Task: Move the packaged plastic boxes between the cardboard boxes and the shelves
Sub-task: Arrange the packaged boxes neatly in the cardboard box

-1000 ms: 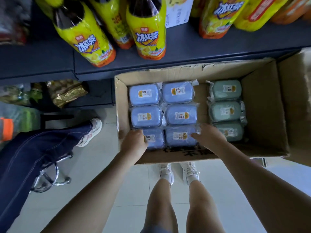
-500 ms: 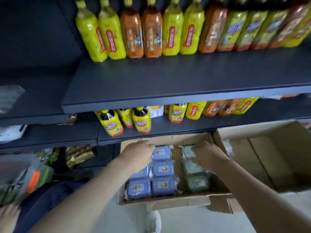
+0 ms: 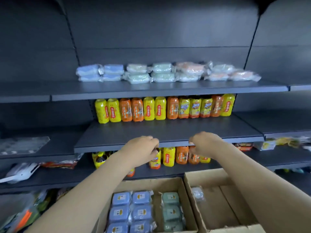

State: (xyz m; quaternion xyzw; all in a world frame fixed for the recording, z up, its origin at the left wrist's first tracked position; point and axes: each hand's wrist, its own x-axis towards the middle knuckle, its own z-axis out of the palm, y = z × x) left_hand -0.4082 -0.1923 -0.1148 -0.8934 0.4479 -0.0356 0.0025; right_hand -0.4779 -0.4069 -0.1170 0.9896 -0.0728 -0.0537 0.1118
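Note:
A cardboard box (image 3: 180,185) at the bottom holds blue packaged plastic boxes (image 3: 129,211) on its left and green ones (image 3: 170,211) on its right. A second cardboard box (image 3: 218,207) to the right holds one clear-wrapped box (image 3: 197,194). More packaged boxes (image 3: 161,73), blue, green and orange, lie in a row on the upper shelf (image 3: 168,91). My left hand (image 3: 143,147) and my right hand (image 3: 205,142) hang in the air before the middle shelf's front edge. Their fingers are loosely curled and hold nothing.
Yellow and orange drink bottles (image 3: 159,110) line the back of the middle shelf (image 3: 168,132), whose front part is bare. More bottles (image 3: 176,155) stand on the shelf below. Bagged goods (image 3: 23,172) lie on the left shelves and snack packs (image 3: 269,143) on the right.
Both hands rose out of the cardboard box, off the packaged boxes, up to the middle shelf's edge with nothing in them. The view swung up from the box to the shelves.

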